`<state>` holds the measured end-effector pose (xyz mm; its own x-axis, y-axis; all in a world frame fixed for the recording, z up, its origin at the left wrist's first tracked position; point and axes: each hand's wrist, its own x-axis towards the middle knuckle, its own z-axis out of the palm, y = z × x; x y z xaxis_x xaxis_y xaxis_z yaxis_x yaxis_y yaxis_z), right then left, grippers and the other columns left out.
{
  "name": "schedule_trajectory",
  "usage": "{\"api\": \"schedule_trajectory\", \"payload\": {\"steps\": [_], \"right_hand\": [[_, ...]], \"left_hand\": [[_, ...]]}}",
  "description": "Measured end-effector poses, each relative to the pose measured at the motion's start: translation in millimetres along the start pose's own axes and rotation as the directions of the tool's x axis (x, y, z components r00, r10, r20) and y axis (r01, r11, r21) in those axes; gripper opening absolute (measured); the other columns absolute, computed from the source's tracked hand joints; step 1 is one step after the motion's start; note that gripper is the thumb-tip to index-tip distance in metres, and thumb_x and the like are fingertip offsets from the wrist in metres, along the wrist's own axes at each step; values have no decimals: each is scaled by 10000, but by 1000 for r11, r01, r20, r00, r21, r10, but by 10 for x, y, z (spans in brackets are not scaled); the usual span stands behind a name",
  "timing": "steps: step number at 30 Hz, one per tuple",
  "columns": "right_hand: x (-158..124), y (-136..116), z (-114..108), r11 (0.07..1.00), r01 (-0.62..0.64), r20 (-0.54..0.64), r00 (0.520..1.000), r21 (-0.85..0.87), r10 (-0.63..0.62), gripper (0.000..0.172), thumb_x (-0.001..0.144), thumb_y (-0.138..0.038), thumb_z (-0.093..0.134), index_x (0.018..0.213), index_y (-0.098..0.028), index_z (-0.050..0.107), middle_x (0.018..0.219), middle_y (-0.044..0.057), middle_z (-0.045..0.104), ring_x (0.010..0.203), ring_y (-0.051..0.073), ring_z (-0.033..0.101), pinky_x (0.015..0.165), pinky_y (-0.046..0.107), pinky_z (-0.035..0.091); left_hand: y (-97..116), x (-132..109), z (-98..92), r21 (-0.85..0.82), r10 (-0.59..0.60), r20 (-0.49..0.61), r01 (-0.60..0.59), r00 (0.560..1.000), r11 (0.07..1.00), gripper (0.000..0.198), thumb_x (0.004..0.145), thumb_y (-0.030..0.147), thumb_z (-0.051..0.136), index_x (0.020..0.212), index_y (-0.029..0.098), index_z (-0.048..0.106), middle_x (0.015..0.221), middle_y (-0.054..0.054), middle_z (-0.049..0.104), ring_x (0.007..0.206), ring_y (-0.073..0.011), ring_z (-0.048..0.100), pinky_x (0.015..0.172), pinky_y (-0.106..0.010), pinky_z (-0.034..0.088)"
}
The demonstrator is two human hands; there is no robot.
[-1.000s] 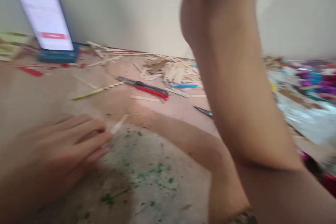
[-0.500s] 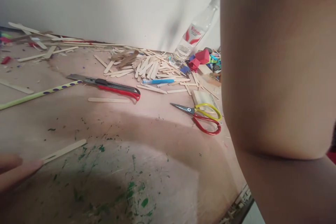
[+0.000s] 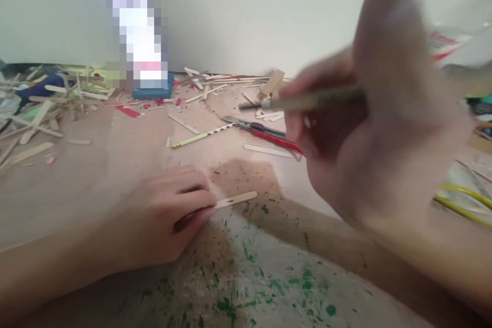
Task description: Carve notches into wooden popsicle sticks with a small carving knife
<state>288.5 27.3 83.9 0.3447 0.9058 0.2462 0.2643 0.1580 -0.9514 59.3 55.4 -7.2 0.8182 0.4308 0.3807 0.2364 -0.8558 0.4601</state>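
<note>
My left hand (image 3: 169, 215) rests low on the table, its thumb and fingers pinching a wooden craft stick (image 3: 243, 198) that has a dark slit. The stick's free end points right, over the green-stained surface. Raised in front of me at the right, my right hand (image 3: 369, 133) is blurred and closed around a slim pen-like tool (image 3: 279, 103). Its dark narrow tip points left; the exact kind is unclear. Behind that hand lies a red utility knife (image 3: 272, 137), partly covered. A yellow patterned pencil (image 3: 198, 138) touches the knife's blade end, and a loose craft stick (image 3: 268, 151) lies below the knife.
Piled sticks and scraps (image 3: 40, 118) fill the far left. A blurred-out bright screen (image 3: 140, 46) stands on a blue base (image 3: 152, 93) against the wall. Yellow scissor handles (image 3: 467, 192) show at the right edge, near a partly hidden bottle (image 3: 448, 43).
My view has swung left, bringing in the bright screen and left-hand pile. My right hand has come into view with the pen-like tool. The left hand keeps its pinch on the craft stick.
</note>
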Motion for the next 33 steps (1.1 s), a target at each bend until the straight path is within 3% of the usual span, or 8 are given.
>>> {"api": "schedule_trajectory", "payload": {"steps": [3, 8, 16, 25, 33], "right_hand": [[-185, 303, 27, 995, 10, -46, 999, 103, -5, 518, 973, -629, 738, 621, -249, 743, 485, -16, 549, 441, 103, 491, 429, 282, 339], [-221, 602, 70, 991, -117, 177, 979, 61, 104, 567, 905, -680, 789, 579, -222, 717, 433, -25, 512, 392, 77, 437, 396, 257, 268], [-231, 589, 130, 983, -168, 324, 928, -75, 183, 481, 919, -568, 820, 608, -210, 748, 437, -15, 550, 384, 80, 472, 378, 243, 289], [-213, 598, 137, 973, -186, 349, 910, -135, 222, 479, 882, -616, 839, 630, -214, 774, 428, -1, 572, 347, 75, 441, 340, 246, 224], [-218, 604, 126, 973, -119, 373, 909, -200, 188, 500, 907, -648, 807, 645, -224, 781, 448, 1, 594, 372, 81, 469, 356, 251, 264]], "left_hand": [[-36, -12, 1, -3, -13, -10, 13, 1000, 1000, 180, 1046, 117, 552, 987, 203, 699, 945, 0, 686, 881, -142, 602, 774, -279, 449], [-77, -47, -17, 24, -7, -24, 8, 1000, 1000, 189, 1026, 113, 553, 947, 182, 710, 919, -7, 667, 853, -148, 582, 748, -295, 431], [-132, -39, -21, 20, -3, -16, 4, 1000, 1000, 235, 1055, 149, 549, 929, 180, 745, 944, -12, 702, 872, -144, 630, 767, -286, 459], [-171, -8, -29, -37, -38, -41, 36, 998, 999, 240, 1028, 135, 572, 904, 209, 764, 892, 7, 719, 783, -127, 638, 701, -281, 461], [-173, -8, -28, -29, -39, -36, 38, 999, 999, 267, 1009, 121, 558, 865, 215, 763, 864, 0, 708, 740, -135, 621, 661, -303, 447]]}}
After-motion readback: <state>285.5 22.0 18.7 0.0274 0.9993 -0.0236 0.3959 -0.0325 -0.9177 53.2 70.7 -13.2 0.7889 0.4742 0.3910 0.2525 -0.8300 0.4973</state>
